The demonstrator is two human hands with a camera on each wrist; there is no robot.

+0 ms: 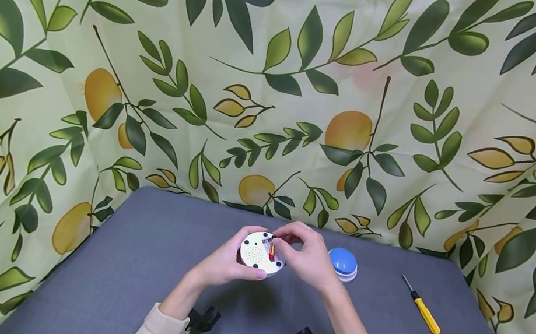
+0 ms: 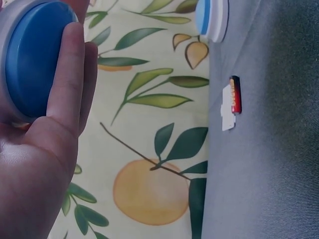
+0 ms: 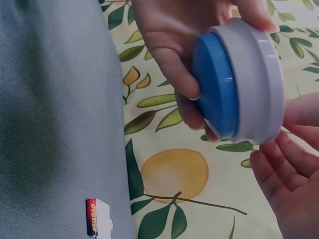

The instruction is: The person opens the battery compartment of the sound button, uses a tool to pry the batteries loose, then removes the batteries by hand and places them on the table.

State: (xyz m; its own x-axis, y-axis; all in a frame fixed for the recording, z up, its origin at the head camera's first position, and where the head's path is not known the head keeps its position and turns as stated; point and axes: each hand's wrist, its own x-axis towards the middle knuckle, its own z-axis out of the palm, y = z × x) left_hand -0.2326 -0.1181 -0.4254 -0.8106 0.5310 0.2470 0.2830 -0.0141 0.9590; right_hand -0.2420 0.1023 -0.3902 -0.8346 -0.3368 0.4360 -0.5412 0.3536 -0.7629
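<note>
My left hand [image 1: 227,260] grips a round push-button buzzer, its white underside [image 1: 253,256] turned up toward me. Small holes, dark feet and an uncovered battery compartment show on that side. A red battery [image 1: 272,250] lies at the compartment, with the fingertips of my right hand [image 1: 308,256] pinching at its upper end. The left wrist view shows the buzzer's blue dome [image 2: 37,59] against my left fingers. From the right wrist, the buzzer's white rim [image 3: 256,84] is side-on and hides the compartment, with my right fingertips behind it.
A second blue-domed buzzer [image 1: 342,262] stands right of my hands. Farther right lies a yellow-handled screwdriver [image 1: 422,311]. Another red and black battery [image 2: 236,94] rests beside a small white cover [image 2: 228,109] on the grey table [image 1: 157,255]. Leaf-patterned cloth [image 1: 263,131] hangs behind.
</note>
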